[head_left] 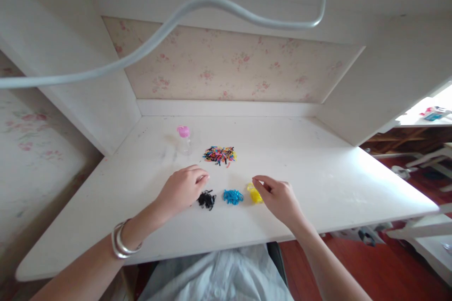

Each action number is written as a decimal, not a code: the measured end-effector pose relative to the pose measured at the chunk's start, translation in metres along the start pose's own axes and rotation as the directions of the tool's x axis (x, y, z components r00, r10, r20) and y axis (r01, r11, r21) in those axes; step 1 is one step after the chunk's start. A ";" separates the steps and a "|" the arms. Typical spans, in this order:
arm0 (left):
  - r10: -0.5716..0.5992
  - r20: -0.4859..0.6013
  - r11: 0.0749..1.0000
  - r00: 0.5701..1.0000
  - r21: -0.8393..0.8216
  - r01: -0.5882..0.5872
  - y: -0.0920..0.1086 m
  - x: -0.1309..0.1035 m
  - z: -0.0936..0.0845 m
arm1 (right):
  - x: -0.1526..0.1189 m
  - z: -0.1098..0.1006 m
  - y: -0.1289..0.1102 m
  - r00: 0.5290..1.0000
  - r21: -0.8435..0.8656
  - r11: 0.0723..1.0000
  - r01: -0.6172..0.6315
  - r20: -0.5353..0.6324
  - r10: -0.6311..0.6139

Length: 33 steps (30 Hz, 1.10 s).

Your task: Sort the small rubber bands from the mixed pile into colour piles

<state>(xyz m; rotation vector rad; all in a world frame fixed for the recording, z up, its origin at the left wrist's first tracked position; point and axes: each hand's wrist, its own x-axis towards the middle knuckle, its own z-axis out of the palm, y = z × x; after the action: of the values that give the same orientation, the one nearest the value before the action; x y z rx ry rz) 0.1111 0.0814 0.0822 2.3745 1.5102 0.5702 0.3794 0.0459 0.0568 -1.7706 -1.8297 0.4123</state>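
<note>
My left hand (pixel 184 187) is closed in a pinch just above and left of a pile of black rubber bands (pixel 206 200). Thumb and fingertips of my right hand (pixel 278 194) are pressed together over a pile of yellow rubber bands (pixel 254 194), partly covering it. I cannot make out what, if anything, either pinch holds. Between the hands lies a pile of blue rubber bands (pixel 232 197). Farther back, a larger heap of mixed-colour rubber bands (pixel 220 155) is spread on the white table (pixel 303 164).
A clear bottle (pixel 186 145) with a pink cap stands behind my left hand. A white cable (pixel 212 2) crosses in front of the view above. White side panels (pixel 374 70) and a floral back panel (pixel 226 66) enclose the table.
</note>
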 end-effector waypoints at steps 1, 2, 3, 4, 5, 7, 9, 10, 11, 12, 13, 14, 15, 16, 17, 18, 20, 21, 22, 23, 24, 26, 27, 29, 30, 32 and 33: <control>-0.026 -0.041 0.999 0.999 -0.036 0.024 -0.007 -0.007 -0.005 | 0.009 0.000 -0.008 0.999 -0.060 0.998 0.023 0.038 -0.021; -0.058 -0.070 0.996 0.996 -0.067 0.054 -0.015 -0.014 -0.010 | 0.017 0.001 -0.015 0.997 -0.121 0.992 0.042 0.075 -0.033; -0.099 -0.092 0.991 0.991 -0.094 0.090 -0.023 -0.023 -0.013 | 0.026 0.004 -0.021 0.993 -0.182 0.982 0.055 0.111 -0.035; -0.144 -0.112 0.984 0.983 -0.119 0.130 -0.031 -0.033 -0.014 | 0.034 0.009 -0.027 0.989 -0.243 0.968 0.064 0.148 -0.028; -0.190 -0.127 0.975 0.974 -0.139 0.173 -0.039 -0.043 -0.015 | 0.042 0.014 -0.032 0.982 -0.304 0.950 0.072 0.187 -0.015; -0.258 -0.155 0.960 0.954 -0.152 0.235 -0.054 -0.064 -0.013 | 0.055 0.026 -0.040 0.967 -0.407 0.909 0.088 0.255 0.020; -0.266 -0.175 0.962 0.948 -0.118 0.248 -0.063 -0.082 -0.007 | 0.065 0.037 -0.046 0.955 -0.470 0.877 0.101 0.294 0.048; -0.254 -0.181 0.967 0.950 -0.088 0.241 -0.066 -0.089 -0.004 | 0.069 0.042 -0.048 0.952 -0.488 0.867 0.101 0.301 0.058; -0.238 -0.184 0.971 0.954 -0.052 0.232 -0.066 -0.095 -0.001 | 0.072 0.047 -0.050 0.952 -0.500 0.860 0.098 0.300 0.066; -0.221 -0.186 0.975 0.957 -0.015 0.222 -0.065 -0.099 0.002 | 0.075 0.050 -0.051 0.952 -0.511 0.855 0.094 0.297 0.073; -0.204 -0.180 0.977 0.962 0.024 0.211 -0.063 -0.102 0.005 | 0.076 0.053 -0.052 0.952 -0.523 0.848 0.092 0.295 0.078; -0.186 -0.170 0.978 0.968 0.063 0.199 -0.059 -0.103 0.008 | 0.078 0.055 -0.053 0.953 -0.535 0.840 0.091 0.292 0.082; -0.165 -0.153 0.978 0.974 0.102 0.182 -0.054 -0.102 0.010 | 0.078 0.057 -0.053 0.953 -0.546 0.833 0.092 0.290 0.084; -0.140 -0.133 0.978 0.981 0.138 0.159 -0.049 -0.101 0.012 | 0.079 0.058 -0.053 0.954 -0.556 0.826 0.094 0.288 0.085; -0.116 -0.114 0.976 0.987 0.171 0.135 -0.044 -0.099 0.014 | 0.079 0.059 -0.054 0.954 -0.565 0.819 0.098 0.287 0.084; -0.093 -0.096 0.973 0.991 0.201 0.111 -0.040 -0.096 0.015 | 0.078 0.060 -0.053 0.955 -0.573 0.813 0.103 0.287 0.081; -0.052 -0.071 0.964 0.996 0.257 0.068 -0.032 -0.090 0.019 | 0.077 0.061 -0.053 0.955 -0.585 0.803 0.116 0.289 0.072; -0.034 -0.061 0.957 0.998 0.286 0.050 -0.030 -0.087 0.021 | 0.076 0.062 -0.053 0.954 -0.589 0.799 0.124 0.292 0.067; -0.018 -0.053 0.948 0.998 0.315 0.034 -0.027 -0.085 0.023 | 0.076 0.062 -0.052 0.954 -0.591 0.796 0.132 0.295 0.061; -0.005 -0.044 0.939 0.999 0.342 0.020 -0.026 -0.084 0.025 | 0.075 0.062 -0.051 0.953 -0.592 0.794 0.138 0.298 0.056; 0.006 -0.033 0.931 0.999 0.366 0.006 -0.025 -0.083 0.027 | 0.074 0.063 -0.050 0.952 -0.593 0.793 0.144 0.301 0.053; 0.013 -0.015 0.916 1.000 0.401 -0.006 -0.024 -0.082 0.029 | 0.073 0.062 -0.048 0.952 -0.593 0.792 0.147 0.302 0.049; 0.010 -0.009 0.910 1.000 0.414 -0.006 -0.024 -0.082 0.030 | 0.073 0.060 -0.047 0.952 -0.593 0.792 0.147 0.301 0.048; 0.005 -0.003 0.903 1.000 0.429 -0.003 -0.025 -0.083 0.030 | 0.071 0.056 -0.047 0.954 -0.589 0.794 0.147 0.296 0.043; 0.003 -0.004 0.901 1.000 0.434 -0.001 -0.026 -0.084 0.030 | 0.068 0.053 -0.048 0.955 -0.587 0.796 0.147 0.295 0.040; 0.002 -0.010 0.896 1.000 0.445 0.002 -0.028 -0.087 0.031 | 0.061 0.048 -0.053 0.956 -0.561 0.811 0.165 0.294 0.008; 0.003 -0.012 0.892 1.000 0.452 0.002 -0.030 -0.088 0.031 | 0.055 0.045 -0.058 0.955 -0.533 0.824 0.190 0.296 -0.029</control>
<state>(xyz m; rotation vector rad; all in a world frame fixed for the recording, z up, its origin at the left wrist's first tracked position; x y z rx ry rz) 0.0681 0.0135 0.0261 2.7080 1.8112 0.2472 0.3076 0.1020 0.0633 -2.0394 -2.4277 0.0713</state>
